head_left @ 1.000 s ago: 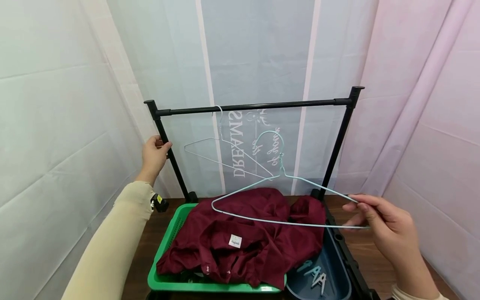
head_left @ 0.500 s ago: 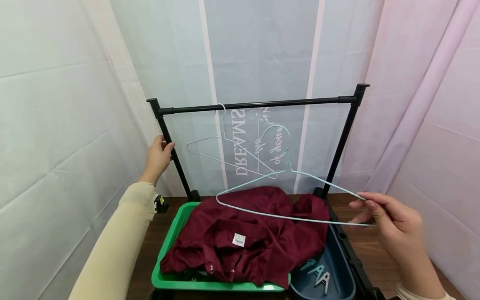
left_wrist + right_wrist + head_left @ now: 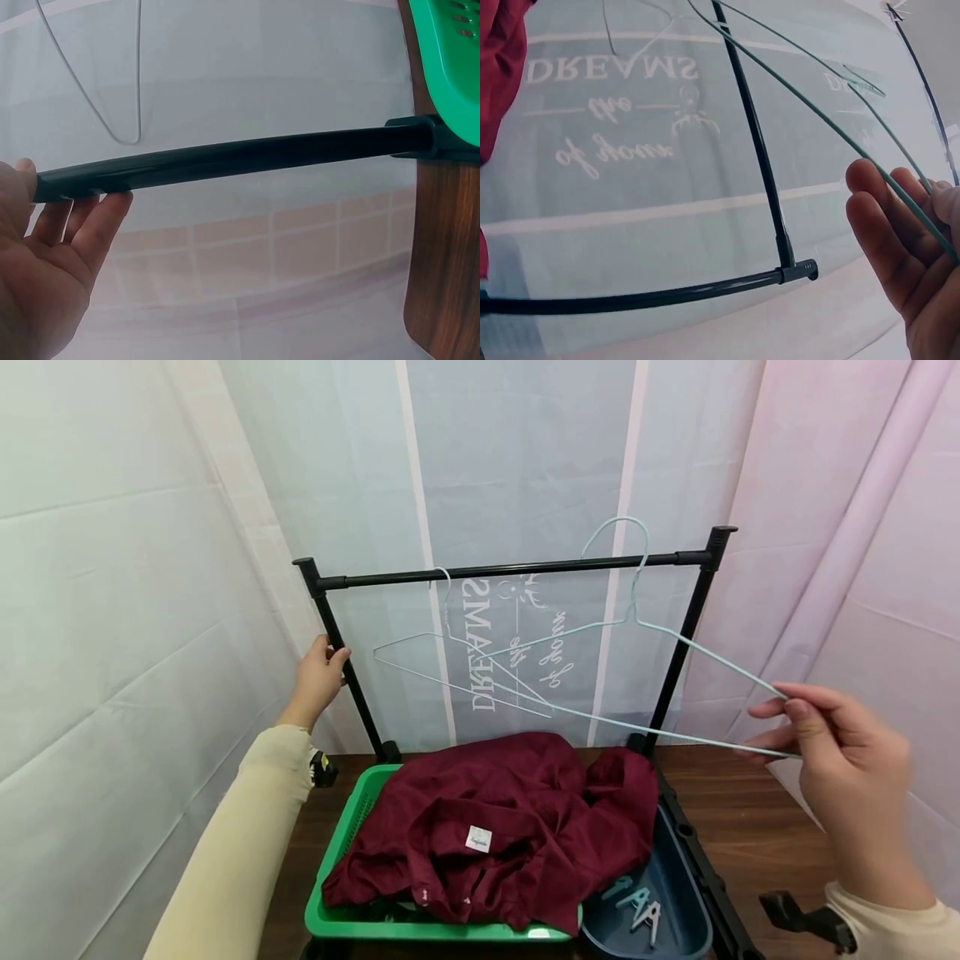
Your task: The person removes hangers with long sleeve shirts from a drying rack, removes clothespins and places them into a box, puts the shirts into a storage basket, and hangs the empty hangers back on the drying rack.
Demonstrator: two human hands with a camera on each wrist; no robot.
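In the head view my left hand (image 3: 315, 683) grips the left post (image 3: 358, 710) of a black garment rack; the left wrist view shows its fingers against that post (image 3: 225, 156). My right hand (image 3: 855, 768) holds a pale green wire hanger (image 3: 633, 606) by its right corner, thumb and fingers pinching the wire. The hanger's hook arches above the rack's rod (image 3: 525, 567) near the right end; whether it touches the rod I cannot tell. A whitish wire hanger (image 3: 448, 631) hangs from the rod left of centre. The green hanger (image 3: 810, 110) crosses the right wrist view.
Below the rod, a crumpled maroon garment (image 3: 525, 802) with a white label fills a green basket (image 3: 442, 931). Beside it, a dark blue bin (image 3: 686, 910) holds several clothespins (image 3: 636, 902). White and pink curtains (image 3: 150, 568) surround the brown wooden surface (image 3: 750, 827).
My right hand has raised the green hanger up and to the right, bringing its hook from below the rod to above it. The left hand stays on the post.
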